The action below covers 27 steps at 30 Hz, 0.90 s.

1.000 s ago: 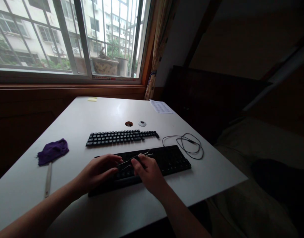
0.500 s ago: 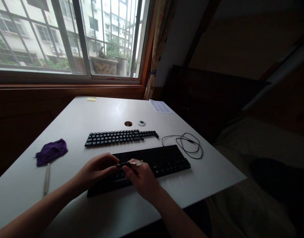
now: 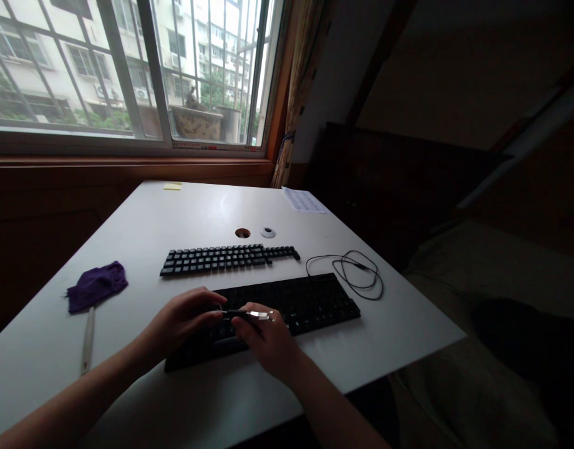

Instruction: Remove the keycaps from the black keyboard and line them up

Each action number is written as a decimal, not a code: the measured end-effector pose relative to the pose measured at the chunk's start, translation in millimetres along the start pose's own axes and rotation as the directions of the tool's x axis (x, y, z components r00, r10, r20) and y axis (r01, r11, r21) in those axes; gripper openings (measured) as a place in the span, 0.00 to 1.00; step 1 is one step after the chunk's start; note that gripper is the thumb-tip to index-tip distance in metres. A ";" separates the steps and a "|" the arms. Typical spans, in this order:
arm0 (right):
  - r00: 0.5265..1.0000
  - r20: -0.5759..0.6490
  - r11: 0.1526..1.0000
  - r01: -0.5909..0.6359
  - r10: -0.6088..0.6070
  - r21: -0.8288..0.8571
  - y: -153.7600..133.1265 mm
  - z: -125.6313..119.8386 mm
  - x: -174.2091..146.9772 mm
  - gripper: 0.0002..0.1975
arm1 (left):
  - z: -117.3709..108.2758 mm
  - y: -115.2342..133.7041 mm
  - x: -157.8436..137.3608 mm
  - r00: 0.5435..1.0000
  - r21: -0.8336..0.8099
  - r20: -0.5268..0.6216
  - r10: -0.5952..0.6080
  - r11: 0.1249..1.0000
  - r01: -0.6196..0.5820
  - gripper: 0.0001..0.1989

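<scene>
black keyboard lies beneath right grip holding metal-ended tool

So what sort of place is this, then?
Probably a room in someone's home, though I can't be certain. A patterned curtain hangs beside a window with bars outside it, and a white table stands near that window.

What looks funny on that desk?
Black keys sit in rows beyond the keyboard, apart from it, which looks odd. A white ring, perhaps a cover, lies beside, not over, the hole in the desk.
</scene>
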State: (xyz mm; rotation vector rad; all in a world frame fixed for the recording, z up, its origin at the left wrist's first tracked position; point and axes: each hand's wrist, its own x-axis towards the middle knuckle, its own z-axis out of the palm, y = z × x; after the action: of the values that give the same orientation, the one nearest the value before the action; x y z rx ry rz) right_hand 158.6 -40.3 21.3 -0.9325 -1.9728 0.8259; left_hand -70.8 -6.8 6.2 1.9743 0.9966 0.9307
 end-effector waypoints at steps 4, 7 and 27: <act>0.999 -0.022 0.999 -0.037 0.038 0.034 3.8 1.8 -0.2 0.16 | -1.6 -0.7 0.4 0.999 -0.042 0.030 0.017 0.999 -0.016 0.11; 0.999 -0.033 0.997 -0.040 0.042 0.064 5.0 2.2 0.1 0.18 | -4.9 1.3 0.4 0.997 -0.130 0.066 -0.048 0.990 0.056 0.12; 0.973 0.137 0.888 -0.225 0.185 0.400 21.8 2.2 -2.8 0.19 | -15.3 -11.8 -9.1 0.945 -0.476 0.281 -0.166 0.831 0.288 0.16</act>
State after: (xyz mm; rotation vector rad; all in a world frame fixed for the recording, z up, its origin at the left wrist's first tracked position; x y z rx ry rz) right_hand 164.7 -31.7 1.9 -0.8655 -1.6929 1.3715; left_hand -91.4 -5.2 1.1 1.4342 0.7361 0.7198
